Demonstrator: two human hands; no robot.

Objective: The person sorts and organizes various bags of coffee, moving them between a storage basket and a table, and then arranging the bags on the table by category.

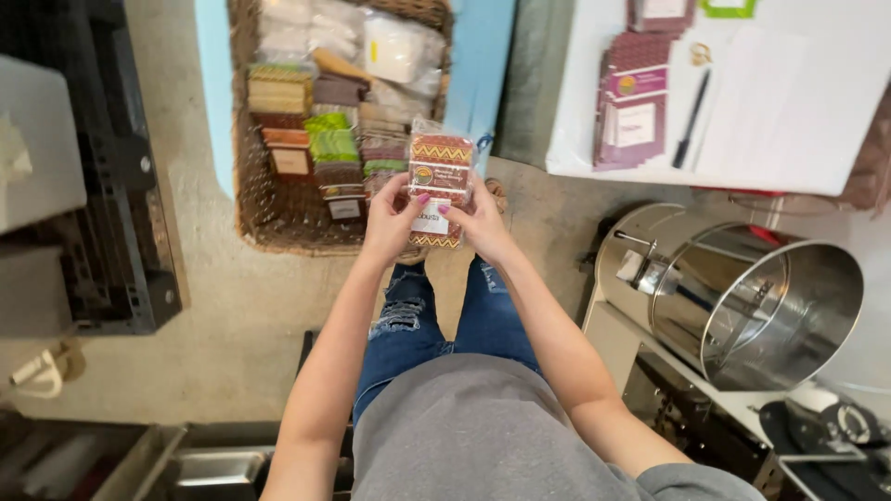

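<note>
Both my hands hold one small clear-wrapped packet (439, 172) with a red-brown zigzag label, out in front of me above my knees. My left hand (391, 221) grips its left edge, thumb on the front. My right hand (484, 223) grips the right edge. Just beyond the packet sits a wicker basket (249, 199) on a light blue surface, filled with several similar packets in brown, green and orange wrappers.
A white table (780, 139) at upper right carries maroon cards (633, 102) and a black pen (691, 118). A shiny steel drum (742, 297) lies at right. Black crates (121, 232) stand at left on the concrete floor.
</note>
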